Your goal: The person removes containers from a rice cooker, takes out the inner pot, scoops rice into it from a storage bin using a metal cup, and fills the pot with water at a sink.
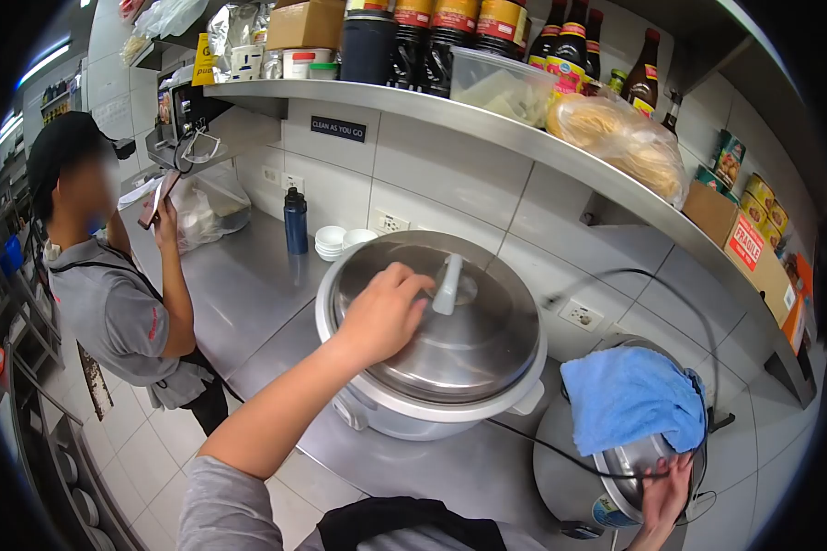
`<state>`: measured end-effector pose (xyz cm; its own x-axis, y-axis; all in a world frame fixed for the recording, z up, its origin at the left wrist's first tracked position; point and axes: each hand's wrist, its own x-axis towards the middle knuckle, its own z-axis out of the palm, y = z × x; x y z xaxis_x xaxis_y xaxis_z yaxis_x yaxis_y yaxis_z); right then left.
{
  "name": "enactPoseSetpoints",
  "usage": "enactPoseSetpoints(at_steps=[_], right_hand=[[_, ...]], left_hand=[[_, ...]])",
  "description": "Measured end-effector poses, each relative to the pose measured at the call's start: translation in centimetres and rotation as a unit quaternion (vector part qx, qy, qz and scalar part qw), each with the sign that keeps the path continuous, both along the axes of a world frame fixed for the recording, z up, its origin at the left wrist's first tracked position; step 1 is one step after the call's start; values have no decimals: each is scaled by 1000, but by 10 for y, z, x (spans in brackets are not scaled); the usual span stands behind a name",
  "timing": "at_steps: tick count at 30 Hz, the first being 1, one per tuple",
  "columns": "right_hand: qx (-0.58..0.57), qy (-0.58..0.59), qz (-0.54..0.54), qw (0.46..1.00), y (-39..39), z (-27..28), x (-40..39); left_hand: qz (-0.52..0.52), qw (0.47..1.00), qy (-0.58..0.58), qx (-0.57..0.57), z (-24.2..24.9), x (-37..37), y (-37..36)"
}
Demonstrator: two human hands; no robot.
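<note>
A large rice cooker (404,424) with a domed steel lid (469,354) stands before me on the steel counter. My left hand (384,310) is over the lid, fingers bent and apart, fingertips just left of its grey handle (447,286). To the right is a smaller steel cooker (560,459) with a blue towel (632,400) draped over its top. My right hand (666,493) rests at the near right edge of this cooker, fingers stretched upward. A black cord (560,452) runs across to those fingers.
A co-worker (124,275) stands at the left holding a phone (159,200). Behind the large cooker are a blue bottle (295,220) and small white bowls (333,242). Overhead, a steel shelf (386,99) carries sauce bottles, tubs and boxes. A wall socket (581,314) is at right.
</note>
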<state>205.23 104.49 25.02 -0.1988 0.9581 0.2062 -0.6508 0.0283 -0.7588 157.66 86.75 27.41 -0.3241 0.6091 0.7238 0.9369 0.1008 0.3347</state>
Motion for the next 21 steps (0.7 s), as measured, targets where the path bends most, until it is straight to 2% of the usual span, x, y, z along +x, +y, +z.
enactPoseSetpoints(at_steps=[1, 2, 3, 5, 6, 7, 8, 9, 10, 11, 12, 13, 15, 16, 18, 19, 21], right_hand=[[61, -38, 61, 996, -10, -4, 9], [154, -92, 138, 974, -8, -17, 18], [245, -145, 212, 935, -4, -27, 26], [217, -235, 338, 885, -25, -24, 13], [128, -297, 347, 880, -31, -33, 6], [39, -356, 352, 865, -34, -42, -4], [107, -486, 264, 826, -41, -33, -20], [170, -601, 168, 763, -45, -24, -35], [291, -612, 110, 727, -38, -33, -42], [404, -612, 51, 678, -32, -41, -46], [351, -653, 134, 657, -39, -24, -53], [345, -655, 134, 659, -42, -27, -55], [383, -696, 245, 555, -42, -42, -61], [381, -696, 245, 557, -42, -48, -64], [378, -691, 284, 547, -41, -54, -70], [380, -690, 284, 547, -37, -52, -70], [351, -663, 201, 629, -28, -49, -70]], left_hand=[[-45, 998, -52, -2, 2, 8, 17], [-103, 982, -151, -46, 6, 20, 34], [-158, 951, -248, -89, 14, 37, 50], [-206, 944, -227, -121, 1, 67, 89], [-199, 962, -161, -91, -8, 84, 105], [-177, 979, -83, -61, -15, 98, 116], [-133, 989, -16, -58, -8, 107, 118], [-88, 993, 50, -55, -1, 112, 118], [5, 995, 97, -11, -3, 106, 126], [45, 997, 58, -6, -4, 85, 133], [175, 983, 62, -10, 2, 73, 129], [254, 966, 32, -29, -4, 49, 130], [304, 929, -90, -191, -11, 16, 123], [302, 929, -88, -193, -11, 12, 124], [219, 932, -197, -210, -8, 4, 125], [221, 932, -197, -208, -8, 1, 123], [212, 955, -136, -154, -8, -8, 117]])
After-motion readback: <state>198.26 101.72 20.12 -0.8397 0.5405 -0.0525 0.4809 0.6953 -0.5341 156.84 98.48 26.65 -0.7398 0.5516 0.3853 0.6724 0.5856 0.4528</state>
